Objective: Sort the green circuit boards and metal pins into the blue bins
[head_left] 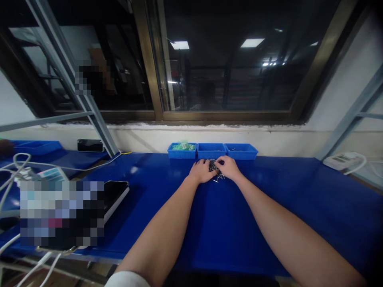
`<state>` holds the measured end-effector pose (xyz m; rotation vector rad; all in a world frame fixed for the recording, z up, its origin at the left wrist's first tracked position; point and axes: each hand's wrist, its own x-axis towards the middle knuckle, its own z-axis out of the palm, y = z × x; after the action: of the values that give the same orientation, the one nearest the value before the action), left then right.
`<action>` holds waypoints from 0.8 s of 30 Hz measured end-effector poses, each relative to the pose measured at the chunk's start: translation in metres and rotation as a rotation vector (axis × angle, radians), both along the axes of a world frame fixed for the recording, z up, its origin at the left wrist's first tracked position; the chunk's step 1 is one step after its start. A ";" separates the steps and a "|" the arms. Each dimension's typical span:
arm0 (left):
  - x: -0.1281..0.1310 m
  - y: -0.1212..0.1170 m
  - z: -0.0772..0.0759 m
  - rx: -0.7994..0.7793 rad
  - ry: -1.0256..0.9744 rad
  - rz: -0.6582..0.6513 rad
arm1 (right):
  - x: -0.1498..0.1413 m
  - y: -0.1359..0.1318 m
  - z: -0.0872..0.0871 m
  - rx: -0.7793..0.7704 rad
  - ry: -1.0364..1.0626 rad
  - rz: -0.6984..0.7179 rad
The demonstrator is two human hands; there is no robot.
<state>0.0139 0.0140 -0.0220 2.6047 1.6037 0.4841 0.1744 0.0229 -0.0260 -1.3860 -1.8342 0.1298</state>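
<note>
A small pile of dark, shiny metal pieces (216, 170), which look like screws, lies on the blue tabletop (223, 223) between my hands. My left hand (201, 172) rests on the table at the left edge of the pile, palm down and fingers spread, its thumb against the pieces. From the right, my right hand (229, 167) reaches in with thumb and fingers pinched together at the pile's upper side. Whatever sits between those fingertips is too small to make out. Just behind the pile stand the middle blue bin (211, 154) and the right blue bin (241, 155), each with a few small pieces.
The left blue bin (182, 154) holds green-and-white small items. At the left lie a phone-like device (116, 195), white cables (12, 167) and another blue tray (38, 148). A white power strip (344, 160) sits at the right. Metal posts (101, 129) flank the window wall.
</note>
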 end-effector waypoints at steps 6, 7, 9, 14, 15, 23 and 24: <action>0.002 -0.001 0.003 0.090 -0.053 0.034 | -0.003 -0.005 0.008 0.052 0.272 0.024; 0.002 -0.002 0.004 0.126 -0.067 0.029 | -0.003 -0.005 0.009 0.038 0.339 0.052; 0.003 -0.003 0.007 0.195 -0.087 -0.001 | -0.004 -0.004 0.009 -0.010 0.483 0.143; 0.005 -0.005 0.014 0.285 -0.080 -0.085 | -0.003 -0.001 0.008 -0.196 0.740 0.278; 0.005 -0.004 0.014 0.297 -0.083 -0.088 | -0.003 0.000 0.008 -0.205 0.760 0.266; 0.005 -0.002 0.013 0.334 -0.125 -0.030 | -0.001 -0.002 0.009 -0.215 0.780 0.196; 0.005 -0.002 0.014 0.327 -0.119 -0.017 | -0.001 -0.002 0.009 -0.199 0.776 0.200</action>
<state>0.0185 0.0115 -0.0084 2.7442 1.5795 0.9545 0.1730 0.0205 -0.0171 -1.0541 -1.3068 0.8482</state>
